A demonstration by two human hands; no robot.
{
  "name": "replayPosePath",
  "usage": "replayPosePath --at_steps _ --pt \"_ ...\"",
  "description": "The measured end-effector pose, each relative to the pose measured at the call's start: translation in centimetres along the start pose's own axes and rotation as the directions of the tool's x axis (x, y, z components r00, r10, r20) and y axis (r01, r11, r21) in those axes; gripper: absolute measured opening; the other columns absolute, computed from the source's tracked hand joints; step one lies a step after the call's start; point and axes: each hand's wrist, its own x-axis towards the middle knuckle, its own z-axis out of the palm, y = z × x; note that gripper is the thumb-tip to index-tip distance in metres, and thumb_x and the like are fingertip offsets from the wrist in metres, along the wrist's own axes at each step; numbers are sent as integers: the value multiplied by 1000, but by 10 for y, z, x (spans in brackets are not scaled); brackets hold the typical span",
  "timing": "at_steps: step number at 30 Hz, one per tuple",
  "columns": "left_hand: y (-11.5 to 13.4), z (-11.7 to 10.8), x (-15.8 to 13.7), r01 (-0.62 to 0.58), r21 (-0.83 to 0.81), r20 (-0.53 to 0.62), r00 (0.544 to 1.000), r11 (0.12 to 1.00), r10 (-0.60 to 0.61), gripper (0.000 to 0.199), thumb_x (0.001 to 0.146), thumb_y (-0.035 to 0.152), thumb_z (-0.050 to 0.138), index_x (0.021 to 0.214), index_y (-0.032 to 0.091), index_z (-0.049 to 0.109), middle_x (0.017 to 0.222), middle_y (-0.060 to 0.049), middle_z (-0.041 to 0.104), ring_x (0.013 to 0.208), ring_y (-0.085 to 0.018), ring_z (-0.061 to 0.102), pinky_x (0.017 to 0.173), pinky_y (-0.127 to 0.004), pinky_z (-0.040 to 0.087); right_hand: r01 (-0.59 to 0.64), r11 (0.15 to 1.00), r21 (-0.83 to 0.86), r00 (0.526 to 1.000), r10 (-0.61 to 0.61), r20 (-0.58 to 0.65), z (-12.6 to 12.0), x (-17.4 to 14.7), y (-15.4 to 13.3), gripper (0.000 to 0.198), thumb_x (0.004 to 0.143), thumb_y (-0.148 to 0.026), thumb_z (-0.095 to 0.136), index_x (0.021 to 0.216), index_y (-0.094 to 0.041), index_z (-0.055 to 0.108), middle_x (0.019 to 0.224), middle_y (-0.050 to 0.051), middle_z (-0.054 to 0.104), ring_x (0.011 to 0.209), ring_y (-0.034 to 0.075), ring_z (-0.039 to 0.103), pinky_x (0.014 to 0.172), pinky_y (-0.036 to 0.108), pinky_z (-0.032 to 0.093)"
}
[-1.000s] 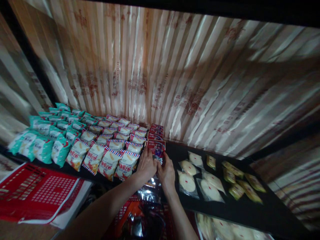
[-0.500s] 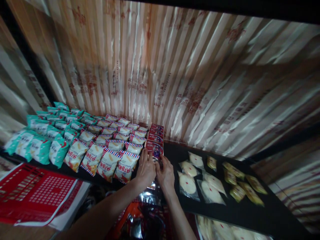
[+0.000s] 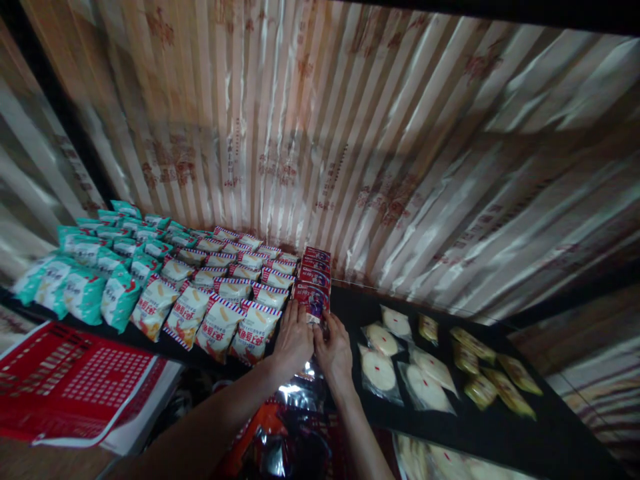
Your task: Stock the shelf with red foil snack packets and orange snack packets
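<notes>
A row of red and purple packets [image 3: 313,283] runs back towards the wall on the dark shelf [image 3: 345,303]. My left hand [image 3: 294,339] is at the left of the nearest packet, its fingers pointing forward along that side. On the packet's right, my right hand [image 3: 334,343] has its fingers bent round the near corner. Both thumbs meet close to the front edge, so the packet is gripped between the two hands. My fingers cover part of its near end. Right beside my left hand stand white snack bags [image 3: 254,331] with red and blue striped tops.
Teal snack bags [image 3: 84,293] fill the shelf's left end. To the right lie clear-wrapped round white discs [image 3: 379,369] and yellow-green packets [image 3: 507,390]. A red and white printed bag [image 3: 90,380] is below left. Shiny packaging [image 3: 285,427] lies below my arms. Wrinkled printed sheeting [image 3: 280,120] backs the shelf.
The whole view has shifted slightly, with the shelf goods a little farther right in the picture. My hands keep the same place at the front of the packet row.
</notes>
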Motion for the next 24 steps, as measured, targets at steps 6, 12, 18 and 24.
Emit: replayPosePath --at_steps 6,12,18,24 --pt "-2 0 0 17 -30 -14 1000 999 -17 51 88 20 29 134 0 37 145 -21 34 137 -28 25 111 -47 29 15 1000 2 1000 -15 6 1 2 0 49 81 -37 42 117 -11 60 120 17 59 112 28 52 94 43 42" --pt "-2 -3 3 30 -38 54 998 999 -28 53 88 19 28 135 -3 35 145 -22 32 138 -28 25 113 -42 25 28 1000 1 1000 -28 11 1 1 1 50 83 -40 40 118 -10 60 121 18 58 112 28 52 94 44 42" --pt "-2 -4 5 17 -37 82 996 999 -14 53 88 20 30 135 -4 36 146 -23 31 138 -28 22 114 -41 23 21 1000 20 1000 -21 -3 4 -1 4 52 83 -43 39 118 -9 59 120 19 58 111 28 52 94 45 42" --pt "-4 -1 2 27 -40 22 999 999 -27 52 86 19 32 134 -1 38 145 -21 34 137 -27 26 113 -41 26 13 1000 20 1000 -13 2 7 0 5 52 82 -42 40 118 -9 59 120 19 58 112 28 52 94 44 42"
